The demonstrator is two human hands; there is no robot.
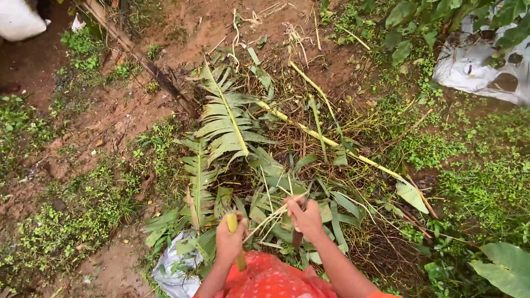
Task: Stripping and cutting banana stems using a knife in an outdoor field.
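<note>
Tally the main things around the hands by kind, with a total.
Hands: 2, left hand and right hand
Yellow-green stalk in the left hand: 1
Thin strips between the hands: 1 bunch
Large cut fronds on the pile: 2
White plastic sheets: 2
Total: 8

Outdoor daylight, soft and even, bare reddish-brown soil [127, 110] at far left, low green weeds [77, 215] near left and right, grey plastic sheet [475, 69] far right, white sack [19, 19] far left corner, broad-leaved plants [419, 16] along far right edge
</note>
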